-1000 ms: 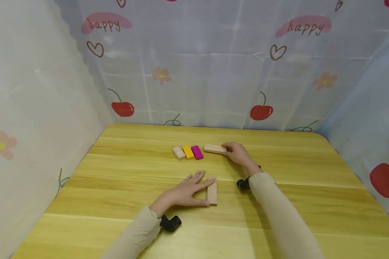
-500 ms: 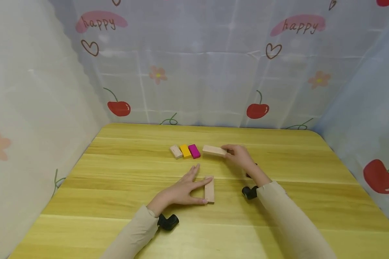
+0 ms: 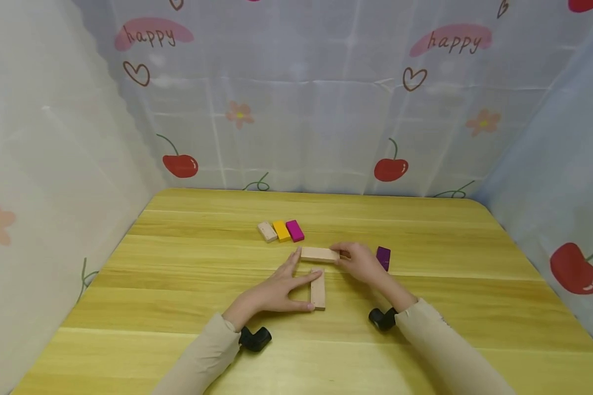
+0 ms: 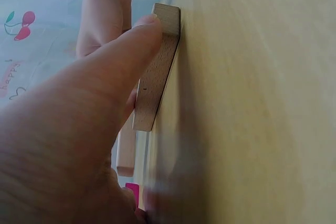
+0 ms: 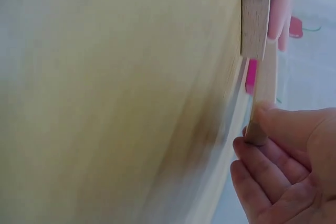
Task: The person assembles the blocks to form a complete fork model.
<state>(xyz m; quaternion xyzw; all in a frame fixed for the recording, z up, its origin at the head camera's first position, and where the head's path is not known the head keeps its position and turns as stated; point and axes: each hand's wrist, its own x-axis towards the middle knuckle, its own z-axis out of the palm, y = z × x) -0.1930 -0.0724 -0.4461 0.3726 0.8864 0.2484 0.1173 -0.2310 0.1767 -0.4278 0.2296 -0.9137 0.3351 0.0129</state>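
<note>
My left hand (image 3: 278, 288) is spread beside a plain wooden block (image 3: 318, 291) that lies lengthwise away from me. Its thumb and index finger touch that block; the left wrist view has the thumb on the block's near end (image 4: 167, 19). Just beyond, crosswise, is a second plain wooden block (image 3: 319, 254). My right hand (image 3: 363, 265) pinches it by its right end, thumb against fingers, as the right wrist view confirms (image 5: 286, 166). Its left end is close to my left fingertips. Whether this second block touches the table cannot be told.
Farther back lie a short pale block (image 3: 267, 231), a yellow block (image 3: 281, 231) and a magenta block (image 3: 295, 231), side by side. A purple block (image 3: 383, 258) lies right of my right hand. Printed curtains (image 3: 296, 137) stand behind the wood-grain table (image 3: 202, 219).
My right hand has brought the pinched wooden block nearer to me and slightly left, close to the left fingers. The purple block has come into view. My left hand has stayed in place.
</note>
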